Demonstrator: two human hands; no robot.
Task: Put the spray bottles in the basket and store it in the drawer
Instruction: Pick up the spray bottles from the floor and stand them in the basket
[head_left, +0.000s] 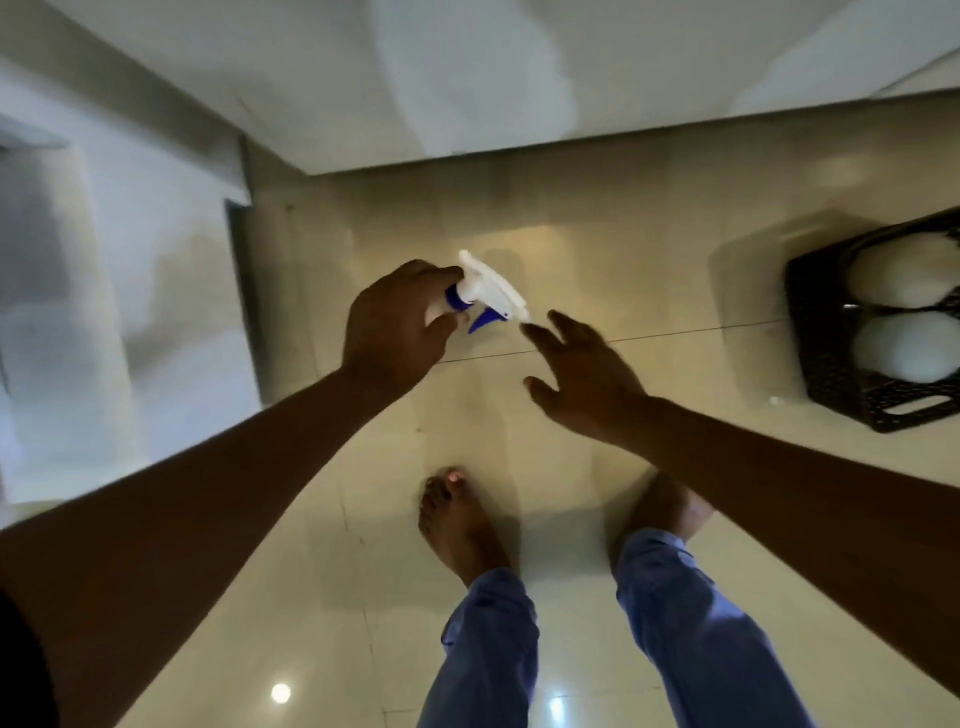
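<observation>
My left hand (392, 325) is shut on a spray bottle (485, 288) with a white head and a blue trigger; the bottle's body is hidden under the fingers. Just right of the nozzle, my right hand (584, 371) hovers open with fingers spread, holding nothing. A dark woven basket (821, 358) sits on the floor at the right edge, and two white rounded bottles (906, 278) lie inside it, blurred.
I stand on glossy cream floor tiles (597, 260), my bare feet (460, 519) and blue trouser legs below the hands. A pale cabinet or wall unit (130, 291) rises at the left. A white wall base runs across the top.
</observation>
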